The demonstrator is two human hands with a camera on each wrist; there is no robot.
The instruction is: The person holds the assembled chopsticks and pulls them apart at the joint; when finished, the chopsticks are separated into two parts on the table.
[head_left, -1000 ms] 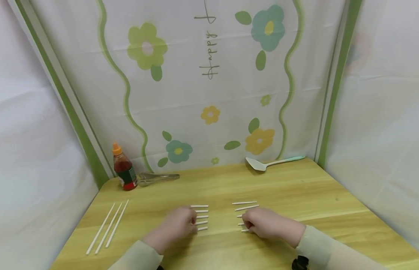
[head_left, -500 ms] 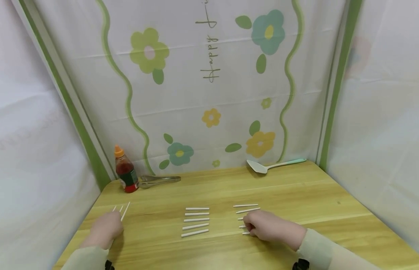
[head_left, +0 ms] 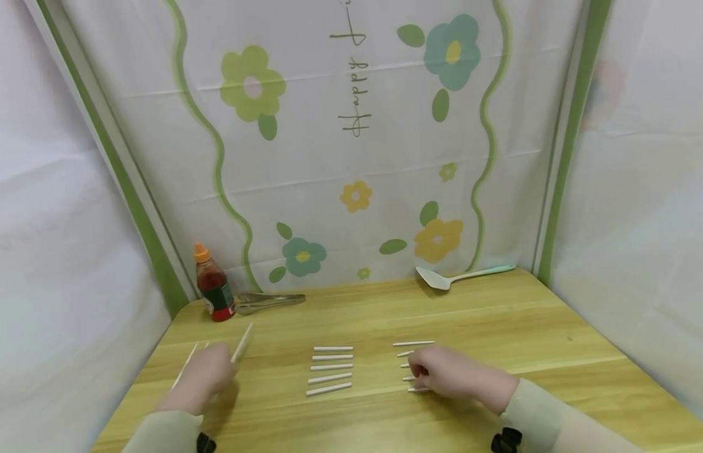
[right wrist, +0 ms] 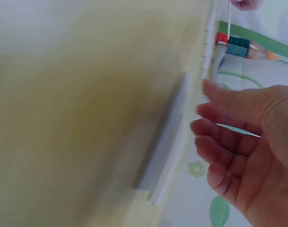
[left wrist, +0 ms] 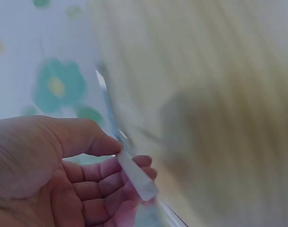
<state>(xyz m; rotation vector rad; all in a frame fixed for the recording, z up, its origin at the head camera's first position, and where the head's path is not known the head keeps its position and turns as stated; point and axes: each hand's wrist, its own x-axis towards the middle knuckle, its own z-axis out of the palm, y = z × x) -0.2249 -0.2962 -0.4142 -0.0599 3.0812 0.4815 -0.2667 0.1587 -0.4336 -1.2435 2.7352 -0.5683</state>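
My left hand (head_left: 206, 372) pinches a white stick (head_left: 243, 343) between thumb and fingers, at the left of the table. The blunt end of that stick (left wrist: 136, 176) shows in the left wrist view. Two more long white sticks (head_left: 185, 367) lie partly hidden under the left hand. Several short white sticks (head_left: 331, 367) lie in a row at the middle. My right hand (head_left: 442, 371) hovers over a second row of short white sticks (head_left: 413, 343). In the right wrist view its fingers (right wrist: 224, 137) curl loosely, with nothing seen between them and the thumb.
A red sauce bottle (head_left: 216, 292) with an orange cap stands at the back left, beside metal tongs (head_left: 272, 302). A pale spatula (head_left: 436, 277) with a mint handle lies at the back right. A flowered cloth (head_left: 306, 157) hangs behind the wooden table (head_left: 351, 318).
My left hand went from the middle row to the long sticks at the left, took one and lifted it rightward. The right hand stayed near its row.
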